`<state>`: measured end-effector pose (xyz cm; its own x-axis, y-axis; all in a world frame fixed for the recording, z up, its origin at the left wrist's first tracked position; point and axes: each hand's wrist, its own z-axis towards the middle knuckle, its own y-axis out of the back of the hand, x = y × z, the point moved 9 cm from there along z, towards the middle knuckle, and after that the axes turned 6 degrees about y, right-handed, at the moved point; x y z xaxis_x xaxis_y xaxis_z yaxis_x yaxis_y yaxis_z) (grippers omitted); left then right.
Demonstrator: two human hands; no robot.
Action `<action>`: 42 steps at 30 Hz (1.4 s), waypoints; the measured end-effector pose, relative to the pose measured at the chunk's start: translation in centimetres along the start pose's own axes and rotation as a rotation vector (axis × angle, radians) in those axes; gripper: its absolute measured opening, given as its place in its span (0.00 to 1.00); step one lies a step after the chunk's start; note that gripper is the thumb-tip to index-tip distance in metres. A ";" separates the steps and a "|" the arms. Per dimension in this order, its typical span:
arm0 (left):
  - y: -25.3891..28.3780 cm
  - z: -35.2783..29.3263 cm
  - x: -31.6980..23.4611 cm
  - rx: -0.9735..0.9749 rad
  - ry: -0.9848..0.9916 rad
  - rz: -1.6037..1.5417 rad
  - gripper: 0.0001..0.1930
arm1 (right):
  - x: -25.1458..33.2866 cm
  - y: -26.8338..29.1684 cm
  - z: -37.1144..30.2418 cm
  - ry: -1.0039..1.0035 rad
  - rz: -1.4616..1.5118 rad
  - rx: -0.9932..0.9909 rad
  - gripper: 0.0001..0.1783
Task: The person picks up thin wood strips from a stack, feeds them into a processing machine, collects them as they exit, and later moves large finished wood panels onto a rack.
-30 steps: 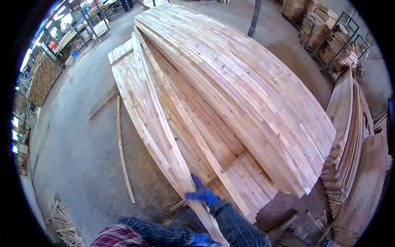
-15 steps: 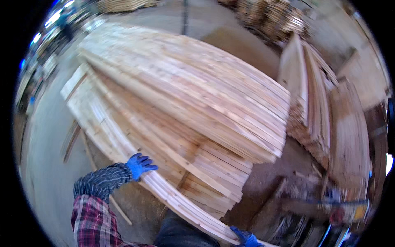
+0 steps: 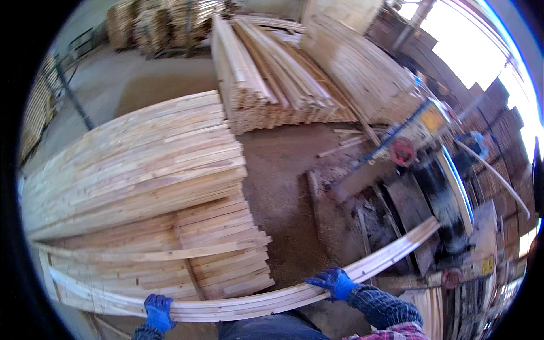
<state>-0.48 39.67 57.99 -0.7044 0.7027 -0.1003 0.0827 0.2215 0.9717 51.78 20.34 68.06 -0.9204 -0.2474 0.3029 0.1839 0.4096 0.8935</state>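
A few long, pale wooden boards [image 3: 243,307], lying side by side, stretch across the lower part of the head view in front of my body. My left hand [image 3: 159,312], in a blue glove, is closed around them left of my legs. Farther right, my right hand [image 3: 333,283], gloved the same way, grips the boards from above. Their right end reaches the dark rollers of a machine [image 3: 430,187] with red handwheels; whether it touches is hard to tell. The left end extends over a low layer of planks [image 3: 226,272].
A taller stack of planks [image 3: 136,158] stands at the left. Beyond the floor gap [image 3: 283,187], more stacked lumber [image 3: 272,85] sits at the back. Loose wood scraps [image 3: 343,144] lie beside the machine. A person in blue [image 3: 476,144] is behind it.
My view has swung right, bringing the machine into sight. Both hands now hold the boards, which have turned so their right end is at the machine.
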 end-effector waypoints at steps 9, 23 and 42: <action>11.9 5.0 -14.3 -0.265 -0.030 0.121 0.51 | -7.0 5.4 -12.2 -0.381 -0.337 -0.484 0.56; 12.1 9.7 -33.9 -0.164 -0.198 -0.190 0.56 | -0.2 -1.7 -2.9 0.133 -0.107 -0.352 0.38; 8.1 7.1 -19.7 -0.148 0.311 0.212 0.42 | -6.8 3.2 -8.8 -0.109 -0.059 -0.673 0.49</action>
<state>19.04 32.42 66.31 -0.8643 0.4792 0.1532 0.1625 -0.0223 0.9865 61.67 15.63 71.71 -0.9584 -0.1485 0.2439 0.2747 -0.2461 0.9295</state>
